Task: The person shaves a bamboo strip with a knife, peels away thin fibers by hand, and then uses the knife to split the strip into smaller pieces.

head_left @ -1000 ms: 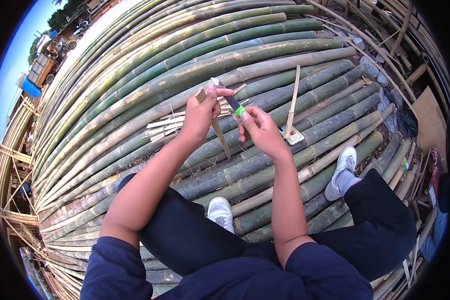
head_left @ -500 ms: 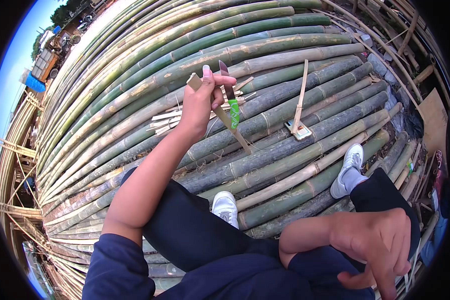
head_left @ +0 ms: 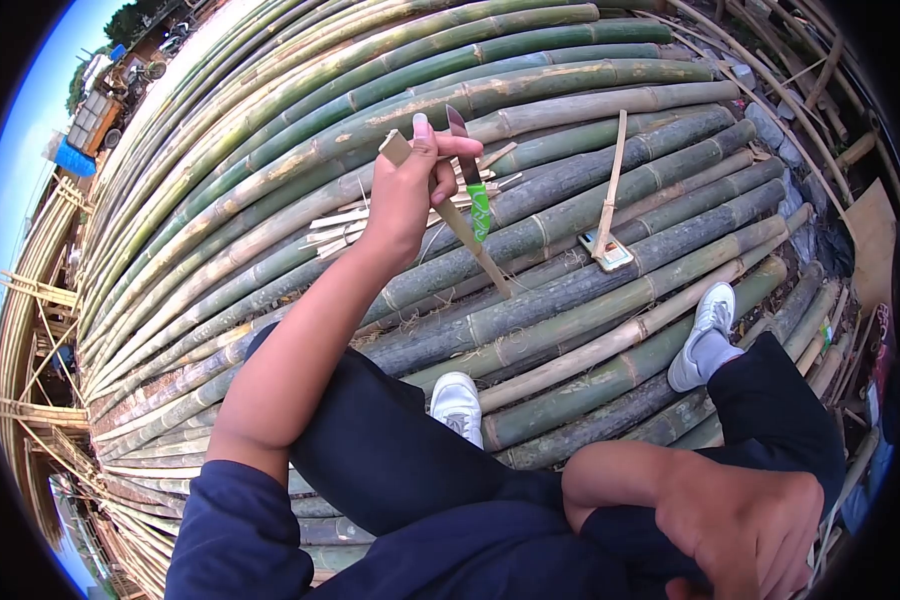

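My left hand [head_left: 407,200] is raised over the bamboo poles, closed around a flat bamboo strip [head_left: 475,250] that slants down to the right. The same hand keeps a knife [head_left: 480,212] with a patterned green handle against its fingers, its dark blade pointing up past the index finger. My right hand [head_left: 740,520] hangs over my lap near my bent leg, back upward. Its fingers are loosely bent with the thumb apart; some fingertips are cut off by the lower edge, and I see nothing held in it.
Long bamboo poles [head_left: 530,130] lie side by side underfoot. Split bamboo pieces [head_left: 340,225] are heaped behind my left hand. A phone-like object [head_left: 613,256] has a thin bamboo stick [head_left: 612,180] across it. Bamboo racks [head_left: 40,410] stand left; a truck [head_left: 92,122] is farther back.
The view has shifted slightly. My right hand has turned and dropped lower, hiding more of its fingers. My left hand keeps the same hold on the strip and knife.
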Demonstrator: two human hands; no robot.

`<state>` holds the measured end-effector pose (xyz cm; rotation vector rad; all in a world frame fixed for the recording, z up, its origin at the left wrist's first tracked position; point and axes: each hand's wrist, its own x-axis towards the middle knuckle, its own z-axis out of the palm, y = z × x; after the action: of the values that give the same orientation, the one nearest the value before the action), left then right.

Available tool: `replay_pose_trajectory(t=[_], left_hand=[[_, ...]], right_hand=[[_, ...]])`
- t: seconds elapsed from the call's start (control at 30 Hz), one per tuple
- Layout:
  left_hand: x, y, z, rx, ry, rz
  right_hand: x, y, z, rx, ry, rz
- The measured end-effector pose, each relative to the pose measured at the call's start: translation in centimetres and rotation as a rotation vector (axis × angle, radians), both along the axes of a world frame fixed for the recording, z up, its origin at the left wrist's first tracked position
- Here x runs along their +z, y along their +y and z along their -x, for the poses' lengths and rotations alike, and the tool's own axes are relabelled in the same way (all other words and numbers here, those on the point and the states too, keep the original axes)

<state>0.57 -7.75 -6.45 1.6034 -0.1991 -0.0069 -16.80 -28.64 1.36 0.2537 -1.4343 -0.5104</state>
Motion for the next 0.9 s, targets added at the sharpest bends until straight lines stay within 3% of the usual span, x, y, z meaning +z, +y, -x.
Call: replay_pose_trajectory(t=[0.1, 0.17, 0.23, 0.3, 0.37, 0.43, 0.47, 0.57, 0.63, 0.73, 0.9], left_hand=[[0.2, 0.0, 0.0, 0.0, 0.004, 0.004], [0.1, 0.1, 0.1, 0.012, -0.004, 0.009], [0.3, 0.2, 0.1, -0.012, -0.03, 0.023], [0.5, 0.1, 0.2, -0.011, -0.038, 0.033], [0.4, 0.1, 0.2, -0.019, -0.034, 0.046], [0.6, 0.0, 0.5, -0.018, -0.041, 0.041], [0.6, -0.1, 0.6, -0.017, -0.044, 0.037], [0.8, -0.2, 1.2, -0.044, -0.031, 0.028], [1.2, -0.3, 1.0, -0.067, -0.04, 0.025], [1.9, -0.1, 1.5, -0.146, -0.09, 0.042], [3.9, 0.0, 2.2, -0.066, -0.13, 0.085]], right_hand=[[1.1, 0.3, -1.4, 0.178, 0.101, 0.146], [-2.1, -2.7, -1.7, 0.195, 0.144, 0.398], [-2.6, -1.3, -4.2, -0.127, 0.42, 0.455], [-4.8, -0.6, -6.6, -0.235, 0.805, 0.683], [-7.1, 0.8, -9.5, -0.619, 1.203, 0.988], [-9.7, 3.3, -11.2, -0.89, 1.445, 1.253], [-11.2, 3.8, -11.6, -1.114, 1.408, 1.424], [-13.2, 5.2, -12.3, -1.134, 1.332, 1.513], [-13.3, 5.5, -12.7, -0.761, 1.294, 1.508], [-13.1, 5.6, -12.6, -0.772, 1.265, 1.451], [-13.0, 3.8, -13.1, -0.647, 1.29, 1.47]])
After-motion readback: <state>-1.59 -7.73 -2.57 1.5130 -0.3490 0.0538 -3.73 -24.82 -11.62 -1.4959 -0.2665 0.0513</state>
